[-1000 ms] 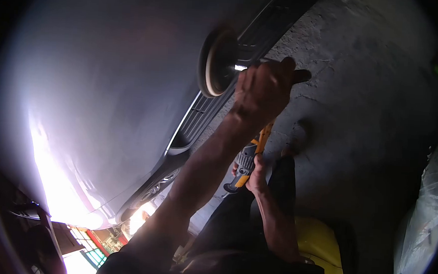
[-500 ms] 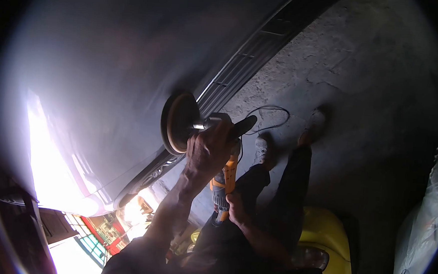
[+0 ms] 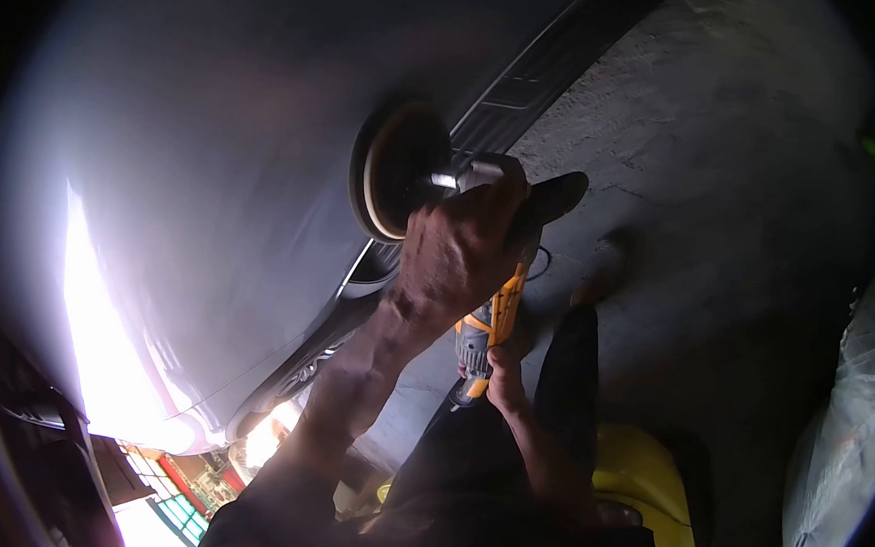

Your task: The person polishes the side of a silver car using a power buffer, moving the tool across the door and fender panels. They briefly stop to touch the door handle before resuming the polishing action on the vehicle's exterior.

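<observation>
An orange and black power polisher (image 3: 501, 313) with a round pad (image 3: 400, 171) is held in both hands. The pad's face rests against or very near a dark, glossy car body panel (image 3: 254, 162). My left hand (image 3: 460, 240) is wrapped round the tool's front end near the pad, beside the black handle (image 3: 559, 199). Lower down, my right hand (image 3: 506, 380) grips the rear of the tool body, thumb on its near side.
A black ribbed trim strip (image 3: 503, 102) runs along the panel's lower edge. Below lies rough concrete floor (image 3: 704, 180), with part of a cable loop (image 3: 540, 263). A yellow vehicle part (image 3: 646, 472) is behind my legs; plastic sheeting (image 3: 848, 439) hangs at the right.
Both hands and the polisher have moved up and to the right along the panel. Less of the cable loop shows now.
</observation>
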Demonstrator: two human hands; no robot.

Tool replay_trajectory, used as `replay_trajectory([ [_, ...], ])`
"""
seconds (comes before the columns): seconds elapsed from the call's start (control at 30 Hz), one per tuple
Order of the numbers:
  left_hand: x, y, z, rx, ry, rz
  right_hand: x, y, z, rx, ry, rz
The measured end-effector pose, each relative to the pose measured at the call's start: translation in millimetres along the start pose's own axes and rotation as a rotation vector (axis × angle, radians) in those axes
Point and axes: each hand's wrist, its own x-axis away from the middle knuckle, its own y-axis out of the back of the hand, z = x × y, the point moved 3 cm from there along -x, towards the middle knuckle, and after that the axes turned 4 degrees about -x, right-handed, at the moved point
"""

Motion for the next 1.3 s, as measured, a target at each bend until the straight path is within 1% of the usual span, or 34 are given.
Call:
replay_trajectory([
  [0.03, -20, 0, -11, 0.027, 0.061, 0.017, -7, -8, 31, 0.071, 0.016, -0.073],
  [0.1, -52, -7, -25, 0.001, -0.004, -0.019, -25, -10, 71, 0.058, 0.075, 0.021],
  [0.17, -86, -15, -36, -0.028, -0.035, -0.02, -37, -8, 108, 0.075, 0.104, 0.022],
  [0.33, -169, -35, -67, -0.036, -0.04, 0.0, -66, -13, 193, 0.056, 0.173, -0.008],
  [0.43, -215, -50, -74, -0.039, -0.066, -0.024, -90, -14, 233, 0.036, 0.217, 0.018],
  [0.57, -274, -67, -89, -0.172, -0.173, -0.139, -119, -12, 282, 0.062, 0.233, -0.09],
  [0.63, -298, -73, -93, -0.238, -0.157, -0.163, -135, -11, 306, 0.037, 0.271, 0.008],
  [0.67, -308, -75, -93, -0.263, -0.149, -0.165, -141, -12, 316, 0.04, 0.294, -0.045],
  [0.7, -312, -77, -94, -0.283, -0.152, -0.188, -147, -8, 321, 0.059, 0.285, -0.012],
  [0.73, -314, -79, -93, -0.297, -0.149, -0.207, -153, -5, 322, 0.054, 0.299, -0.021],
  [0.77, -315, -82, -94, -0.334, -0.186, -0.309, -158, 0, 324, 0.049, 0.309, -0.029],
  [0.8, -312, -87, -92, -0.411, -0.261, -0.483, -157, 3, 325, 0.051, 0.307, -0.021],
  [0.83, -300, -91, -90, -0.551, -0.372, -0.757, -155, 5, 323, 0.051, 0.303, -0.012],
  [0.87, -291, -101, -88, -0.632, -0.423, -0.922, -151, 6, 321, 0.065, 0.3, -0.008],
  [0.9, -279, -104, -90, -0.686, -0.445, -1.045, -145, 6, 315, 0.093, 0.298, -0.034],
  [0.97, -254, -107, -77, -0.483, -0.39, -0.827, -128, 3, 296, 0.116, 0.248, -0.115],
  [1.0, -240, -98, -76, -0.384, -0.348, -0.732, -123, 3, 280, 0.086, 0.247, -0.136],
  [1.03, -217, -91, -76, -0.328, -0.322, -0.693, -117, 3, 266, 0.095, 0.229, -0.144],
  [1.1, -188, -71, -71, -0.085, -0.145, -0.432, -98, 2, 236, 0.117, 0.211, -0.173],
  [1.13, -173, -65, -67, 0.045, -0.063, -0.307, -90, 7, 218, 0.103, 0.162, -0.133],
  [1.17, -153, -57, -63, 0.035, -0.053, -0.324, -84, 15, 196, 0.088, 0.118, -0.063],
  [1.23, -109, -47, -49, 0.016, -0.026, -0.358, -69, 26, 156, 0.101, 0.065, 0.001],
  [1.3, -68, -42, -31, -0.021, 0.013, -0.26, -51, 33, 117, 0.151, 0.039, -0.014],
])
